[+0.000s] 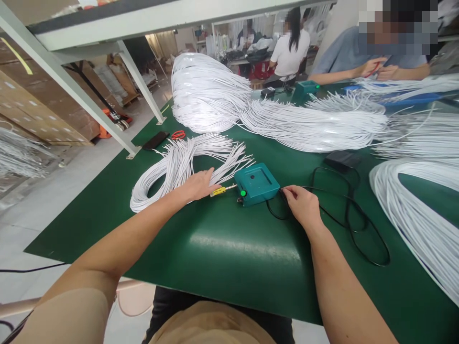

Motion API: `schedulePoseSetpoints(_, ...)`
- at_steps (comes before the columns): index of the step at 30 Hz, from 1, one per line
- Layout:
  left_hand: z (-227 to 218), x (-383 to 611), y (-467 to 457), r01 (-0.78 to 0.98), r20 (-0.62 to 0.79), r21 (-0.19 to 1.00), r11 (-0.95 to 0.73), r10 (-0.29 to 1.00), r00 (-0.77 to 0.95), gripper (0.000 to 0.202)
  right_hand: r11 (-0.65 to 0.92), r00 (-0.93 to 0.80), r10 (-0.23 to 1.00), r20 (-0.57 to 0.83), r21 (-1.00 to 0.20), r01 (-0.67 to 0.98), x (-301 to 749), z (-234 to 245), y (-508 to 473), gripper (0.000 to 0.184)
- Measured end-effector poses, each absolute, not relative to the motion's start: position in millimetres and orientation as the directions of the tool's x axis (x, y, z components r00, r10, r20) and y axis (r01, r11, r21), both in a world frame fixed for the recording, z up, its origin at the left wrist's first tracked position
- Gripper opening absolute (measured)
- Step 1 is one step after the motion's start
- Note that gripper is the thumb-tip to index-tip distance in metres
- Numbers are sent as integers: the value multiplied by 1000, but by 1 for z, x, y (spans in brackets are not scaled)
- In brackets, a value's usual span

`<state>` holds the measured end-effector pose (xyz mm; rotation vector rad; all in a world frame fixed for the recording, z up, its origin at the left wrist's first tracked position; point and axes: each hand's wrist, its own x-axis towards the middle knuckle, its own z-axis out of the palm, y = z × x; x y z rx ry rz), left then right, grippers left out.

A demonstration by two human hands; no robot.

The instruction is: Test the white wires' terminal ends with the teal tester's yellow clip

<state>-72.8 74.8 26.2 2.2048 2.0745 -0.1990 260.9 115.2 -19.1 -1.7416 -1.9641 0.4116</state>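
A teal box (pixel 257 184) with a square recess on top and a green button stands on the green table. From its left side a metal shaft leads to a yellow handle-like piece (pixel 219 190). My left hand (pixel 196 185) is at the outer end of that piece, thumb against it and index finger stretched over white wires; its other fingers are hidden. At the box's right side my right hand (pixel 300 200) pinches the end of a black cord (pixel 353 230). A looped bundle of white wires (pixel 163 179) lies beneath and beyond my left hand.
Large white wire bundles (pixel 208 93) lie at the back and right. Red-handled scissors (pixel 178 135) and a dark flat object (pixel 155 140) rest left of them. A black adapter (pixel 340 161) lies by the cord. A co-worker (pixel 373 62) sits across the table. A metal frame (pixel 81 91) stands left.
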Motion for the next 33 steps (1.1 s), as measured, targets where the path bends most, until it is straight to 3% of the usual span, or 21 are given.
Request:
schedulePoseSetpoints(5, 24, -72, 92, 999, -337, 6, -42, 941, 42, 69, 126, -67, 989, 134, -505, 854, 260, -17, 114, 29)
schedulePoseSetpoints(11, 28, -70, 104, 994, -417, 50, -93, 903, 105, 36, 160, -75, 981, 177, -534, 830, 262, -23, 116, 27)
schedulePoseSetpoints(15, 19, -64, 101, 998, -345, 52, -37, 937, 53, 38, 343, -70, 885, 460, -544, 765, 252, -10, 106, 30)
schedulePoseSetpoints(18, 14, -65, 102, 994, -302, 105, 5, 953, 27, 42, 543, -219, 767, 603, -429, 722, 235, 12, 98, 37)
schedulePoseSetpoints(21, 18, -70, 104, 980, -286, 193, 47, 958, 10, 37, 675, -516, 724, 457, -317, 666, 217, 31, 103, 52)
schedulePoseSetpoints(24, 33, -76, 104, 948, -276, 307, 79, 961, 9, 28, 708, -687, 702, 188, -290, 644, 206, 41, 119, 71)
schedulePoseSetpoints(28, 63, -89, 92, 859, -248, 506, 77, 967, 60, 28, 718, -768, 637, -68, -310, 623, 202, 51, 137, 99)
schedulePoseSetpoints(30, 81, -96, 85, 668, -223, 737, 103, 970, 98, 26, 731, -779, 615, -122, -284, 621, 201, 53, 139, 107)
schedulePoseSetpoints(33, 114, -97, 78, 504, -196, 858, 98, 970, 145, 29, 758, -786, 605, -131, -210, 618, 198, 51, 140, 115)
